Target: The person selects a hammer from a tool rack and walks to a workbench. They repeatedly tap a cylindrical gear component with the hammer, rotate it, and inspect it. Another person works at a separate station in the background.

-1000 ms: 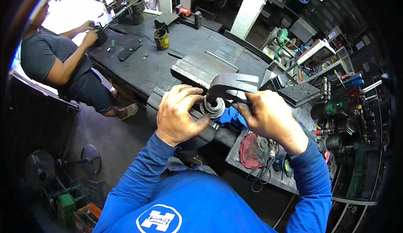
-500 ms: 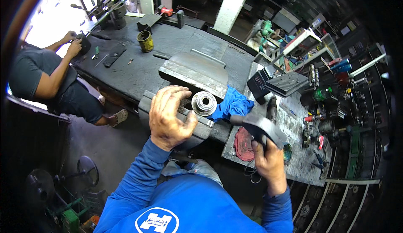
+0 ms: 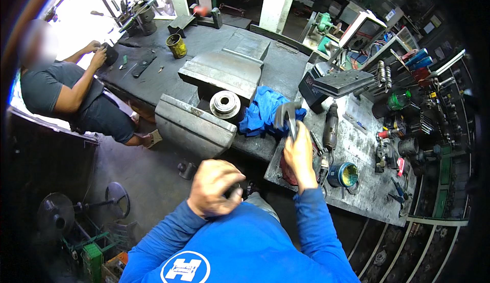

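Ideally, any blow needed to land square on the flanged metal part (image 3: 225, 111), which stood between the jaws of the vise (image 3: 195, 125).
Its grey rings stepped in to a central hole; blue cloth (image 3: 263, 110) lay beside it, the right hand (image 3: 300, 153) gripped a hammer (image 3: 287, 116), and the left hand (image 3: 213, 187) curled loosely, blurred, its contents unclear.

The ringed part (image 3: 225, 110) was smooth, glossy metal; the vise (image 3: 194, 123), scuffed metal; the hammer (image 3: 282, 116), dull metal; the rag (image 3: 259, 112), matt, wrinkled cloth; the workbench (image 3: 214, 42), matt.
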A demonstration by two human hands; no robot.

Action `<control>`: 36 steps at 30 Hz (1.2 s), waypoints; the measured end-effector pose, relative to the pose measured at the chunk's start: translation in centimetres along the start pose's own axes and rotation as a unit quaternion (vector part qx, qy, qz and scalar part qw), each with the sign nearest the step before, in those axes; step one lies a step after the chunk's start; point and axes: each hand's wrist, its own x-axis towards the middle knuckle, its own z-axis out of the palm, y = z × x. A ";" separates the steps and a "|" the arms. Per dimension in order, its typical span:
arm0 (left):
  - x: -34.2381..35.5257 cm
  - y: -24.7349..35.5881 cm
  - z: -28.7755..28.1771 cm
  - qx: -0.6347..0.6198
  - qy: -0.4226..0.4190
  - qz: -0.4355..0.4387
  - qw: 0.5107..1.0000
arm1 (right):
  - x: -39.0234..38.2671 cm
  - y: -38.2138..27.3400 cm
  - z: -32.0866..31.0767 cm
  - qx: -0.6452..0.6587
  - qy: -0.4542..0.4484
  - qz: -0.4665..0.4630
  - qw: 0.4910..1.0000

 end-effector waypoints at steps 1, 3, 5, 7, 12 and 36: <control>-1.2 0.0 1.7 -0.012 -0.086 -0.044 0.995 | 1.4 0.5 1.2 -0.030 0.005 -0.012 0.999; -3.3 -1.0 4.9 0.011 -0.241 -0.113 0.964 | 3.4 1.7 2.7 -0.094 -0.050 0.033 0.994; -5.0 -3.0 7.2 0.134 -0.382 -0.158 0.901 | 4.5 2.2 3.9 -0.157 -0.109 0.043 0.981; -7.1 -4.0 9.5 0.208 -0.394 -0.179 0.877 | 4.6 2.1 3.8 -0.214 -0.131 0.019 0.968; -12.8 -5.6 14.0 0.362 -0.537 -0.137 0.749 | 3.5 -2.9 1.5 0.178 -0.054 -0.112 0.976; 3.6 2.8 -6.4 -0.170 -0.252 -0.173 0.937 | 6.0 -10.0 7.8 0.739 -0.385 0.112 0.542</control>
